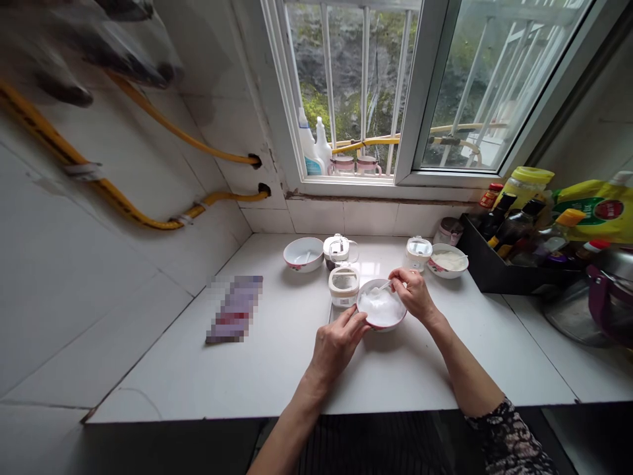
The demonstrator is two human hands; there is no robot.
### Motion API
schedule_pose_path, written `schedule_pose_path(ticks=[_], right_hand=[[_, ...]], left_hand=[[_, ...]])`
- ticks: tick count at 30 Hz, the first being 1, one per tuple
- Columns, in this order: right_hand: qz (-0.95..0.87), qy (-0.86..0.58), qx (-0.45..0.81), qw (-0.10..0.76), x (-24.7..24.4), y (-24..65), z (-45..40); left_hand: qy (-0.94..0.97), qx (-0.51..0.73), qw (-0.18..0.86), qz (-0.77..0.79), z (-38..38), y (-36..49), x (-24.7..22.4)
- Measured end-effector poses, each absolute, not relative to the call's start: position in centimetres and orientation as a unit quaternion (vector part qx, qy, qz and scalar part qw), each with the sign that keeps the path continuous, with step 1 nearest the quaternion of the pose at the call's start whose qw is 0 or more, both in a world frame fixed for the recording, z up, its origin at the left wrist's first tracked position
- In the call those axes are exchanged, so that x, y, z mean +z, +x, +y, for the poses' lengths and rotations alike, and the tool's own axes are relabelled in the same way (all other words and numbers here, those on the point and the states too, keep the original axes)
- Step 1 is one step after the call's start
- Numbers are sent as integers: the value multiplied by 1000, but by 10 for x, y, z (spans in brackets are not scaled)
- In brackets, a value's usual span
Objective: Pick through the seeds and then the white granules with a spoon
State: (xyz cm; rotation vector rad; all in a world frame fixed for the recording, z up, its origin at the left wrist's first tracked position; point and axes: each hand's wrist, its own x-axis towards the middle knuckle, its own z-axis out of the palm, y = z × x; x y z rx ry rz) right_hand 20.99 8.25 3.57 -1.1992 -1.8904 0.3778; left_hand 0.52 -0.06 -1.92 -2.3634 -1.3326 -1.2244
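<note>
My left hand grips the near left rim of a bowl with a red edge, which stands on the counter. White grains or powder, either salt or sugar by its look, fill much of it. Between the fingers of my right hand is the handle of a white spoon, its tip down in the white stuff. Just left of the bowl sits a clear square jar with a pale rim. Behind that is a lidded jar with dark contents.
A bowl with a spoon stands at the back left. Farther right are a small lidded jar and a bowl of pale powder. A black box of bottles and a metal pot border the right. A blurred purple packet lies left.
</note>
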Motion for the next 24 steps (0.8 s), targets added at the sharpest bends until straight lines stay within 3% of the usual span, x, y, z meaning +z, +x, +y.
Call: schedule_pose_path(ticks=[24], right_hand=[[-502,-479,483,533,36,215,92]], left_hand=[[-787,-414,106,-445,0,6,-17]])
